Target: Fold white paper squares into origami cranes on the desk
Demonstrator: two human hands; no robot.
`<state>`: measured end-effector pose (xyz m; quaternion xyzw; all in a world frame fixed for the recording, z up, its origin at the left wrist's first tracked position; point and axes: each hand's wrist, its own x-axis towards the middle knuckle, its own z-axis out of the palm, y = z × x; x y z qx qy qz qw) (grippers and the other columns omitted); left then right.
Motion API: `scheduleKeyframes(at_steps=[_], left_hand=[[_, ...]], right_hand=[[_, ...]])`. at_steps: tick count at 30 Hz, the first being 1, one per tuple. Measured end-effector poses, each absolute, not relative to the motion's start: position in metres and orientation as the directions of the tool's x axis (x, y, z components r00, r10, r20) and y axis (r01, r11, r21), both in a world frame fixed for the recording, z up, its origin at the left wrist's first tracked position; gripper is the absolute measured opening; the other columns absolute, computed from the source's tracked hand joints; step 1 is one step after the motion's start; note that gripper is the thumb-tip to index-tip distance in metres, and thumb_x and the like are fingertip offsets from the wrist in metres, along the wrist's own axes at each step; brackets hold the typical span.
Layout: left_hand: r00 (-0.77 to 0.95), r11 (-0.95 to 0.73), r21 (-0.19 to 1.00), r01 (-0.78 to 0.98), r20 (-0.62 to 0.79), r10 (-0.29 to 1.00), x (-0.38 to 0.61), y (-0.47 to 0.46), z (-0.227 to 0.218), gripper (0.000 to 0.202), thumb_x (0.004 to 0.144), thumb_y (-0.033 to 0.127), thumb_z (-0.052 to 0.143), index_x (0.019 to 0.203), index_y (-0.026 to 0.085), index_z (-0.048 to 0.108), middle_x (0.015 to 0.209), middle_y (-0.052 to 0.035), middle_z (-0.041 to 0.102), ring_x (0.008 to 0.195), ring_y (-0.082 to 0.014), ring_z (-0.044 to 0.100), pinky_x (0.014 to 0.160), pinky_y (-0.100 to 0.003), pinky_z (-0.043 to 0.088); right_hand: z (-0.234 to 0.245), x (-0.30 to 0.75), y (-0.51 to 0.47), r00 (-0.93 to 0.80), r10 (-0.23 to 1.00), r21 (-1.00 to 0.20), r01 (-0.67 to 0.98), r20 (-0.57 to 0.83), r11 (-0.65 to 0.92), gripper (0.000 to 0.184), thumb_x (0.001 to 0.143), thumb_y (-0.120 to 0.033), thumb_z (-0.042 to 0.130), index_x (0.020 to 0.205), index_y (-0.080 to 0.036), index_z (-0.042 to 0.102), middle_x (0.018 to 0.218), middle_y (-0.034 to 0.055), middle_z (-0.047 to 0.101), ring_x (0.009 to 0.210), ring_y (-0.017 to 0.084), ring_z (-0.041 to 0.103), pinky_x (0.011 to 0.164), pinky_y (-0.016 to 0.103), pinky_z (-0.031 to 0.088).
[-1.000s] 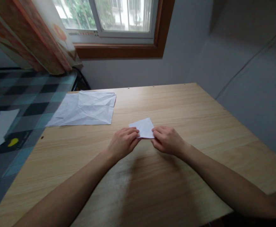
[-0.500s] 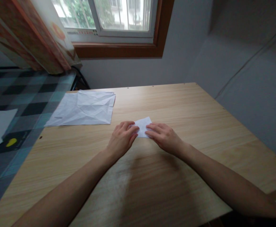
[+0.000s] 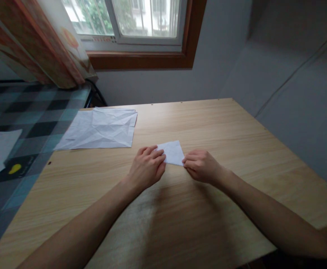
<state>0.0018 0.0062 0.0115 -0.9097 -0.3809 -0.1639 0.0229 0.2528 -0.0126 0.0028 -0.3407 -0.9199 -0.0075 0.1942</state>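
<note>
A small folded white paper (image 3: pixel 173 152) lies on the wooden table (image 3: pixel 236 149) in front of me. My left hand (image 3: pixel 148 169) rests on its left edge, fingers curled and pressed down on the paper. At the paper's right corner, my right hand (image 3: pixel 201 166) pinches it with bent fingers. Both forearms reach in from the bottom of the view.
Several creased white sheets (image 3: pixel 100 128) lie stacked at the table's far left. A bed with a checked cover (image 3: pixel 26 127) stands left of the table. Behind are a curtain (image 3: pixel 40 45), a window (image 3: pixel 135 18) and a grey wall.
My right hand slid over the paper toward the left, then drew back to its right corner and curled. The left hand shifted only slightly.
</note>
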Motion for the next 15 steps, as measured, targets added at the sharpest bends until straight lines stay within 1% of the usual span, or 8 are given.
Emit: scheduleKeyframes(at_steps=[3,5,6,7,9,11,13,15], left_hand=[[0.623,-0.669,0.058,0.741,0.312,0.717,0.003,0.006,0.016,0.029,0.096,0.038,0.051,0.103,0.020,0.073,0.122,-0.0104,0.069,0.124,-0.0332,0.054,0.103,-0.052,0.041],[0.611,-0.651,0.054,0.757,0.292,0.735,0.003,0.007,0.017,0.030,0.096,0.037,0.051,0.108,0.018,0.071,0.119,-0.0125,0.068,0.118,-0.0326,0.056,0.100,-0.051,0.043],[0.612,-0.650,0.062,0.758,0.278,0.740,0.002,0.008,0.016,0.030,0.096,0.036,0.051,0.111,0.018,0.069,0.118,-0.0127,0.068,0.116,-0.0320,0.057,0.098,-0.051,0.044],[0.617,-0.653,0.075,0.753,0.264,0.742,0.002,0.009,0.016,0.030,0.095,0.035,0.051,0.114,0.018,0.068,0.117,-0.0125,0.068,0.114,-0.0315,0.058,0.097,-0.050,0.045],[0.633,-0.668,0.104,0.736,0.244,0.735,0.000,0.011,0.013,0.032,0.095,0.033,0.052,0.120,0.018,0.066,0.120,-0.0119,0.068,0.115,-0.0306,0.058,0.098,-0.048,0.046],[0.647,-0.685,0.129,0.717,0.242,0.723,-0.001,0.012,0.009,0.035,0.096,0.032,0.051,0.126,0.019,0.063,0.128,-0.0110,0.066,0.121,-0.0300,0.056,0.100,-0.047,0.045],[0.657,-0.696,0.153,0.701,0.239,0.715,-0.002,0.013,0.007,0.037,0.098,0.031,0.048,0.131,0.021,0.061,0.134,-0.0098,0.064,0.127,-0.0295,0.054,0.104,-0.047,0.043],[0.670,-0.704,0.175,0.689,0.218,0.710,-0.003,0.013,0.007,0.039,0.099,0.031,0.044,0.134,0.023,0.060,0.139,-0.0088,0.062,0.132,-0.0292,0.052,0.108,-0.049,0.040]], right_hand=[[-0.002,0.236,-0.022,-0.781,0.492,-0.194,0.452,0.385,0.870,0.019,0.089,-0.011,0.055,0.077,-0.018,0.068,0.090,0.0066,0.077,0.081,0.016,0.068,0.077,0.030,0.054],[-0.005,0.224,-0.028,-0.818,0.395,-0.264,0.306,0.418,0.915,0.014,0.090,-0.012,0.056,0.088,-0.018,0.069,0.102,0.0064,0.077,0.096,0.016,0.070,0.084,0.029,0.055],[-0.007,0.220,-0.029,-0.822,0.363,-0.292,0.251,0.439,0.923,0.014,0.090,-0.013,0.057,0.094,-0.018,0.068,0.105,0.0066,0.077,0.102,0.015,0.069,0.088,0.029,0.055],[-0.008,0.217,-0.029,-0.812,0.363,-0.308,0.238,0.457,0.921,0.016,0.090,-0.012,0.056,0.099,-0.018,0.068,0.109,0.0072,0.076,0.107,0.015,0.068,0.092,0.030,0.055],[-0.010,0.218,-0.026,-0.761,0.392,-0.289,0.275,0.516,0.917,0.024,0.089,-0.009,0.053,0.105,-0.019,0.067,0.113,0.0084,0.075,0.113,0.017,0.066,0.096,0.034,0.054],[-0.011,0.227,-0.019,-0.701,0.428,-0.226,0.368,0.570,0.902,0.032,0.084,-0.006,0.051,0.108,-0.019,0.068,0.117,0.0093,0.074,0.118,0.022,0.064,0.098,0.041,0.053],[-0.011,0.239,-0.012,-0.675,0.502,-0.200,0.477,0.540,0.856,0.042,0.079,-0.003,0.051,0.115,-0.017,0.067,0.124,0.0124,0.070,0.122,0.026,0.060,0.100,0.047,0.051],[-0.010,0.248,-0.007,-0.664,0.543,-0.194,0.526,0.514,0.828,0.043,0.079,-0.003,0.051,0.117,-0.017,0.067,0.125,0.0129,0.070,0.122,0.027,0.060,0.101,0.049,0.050]])
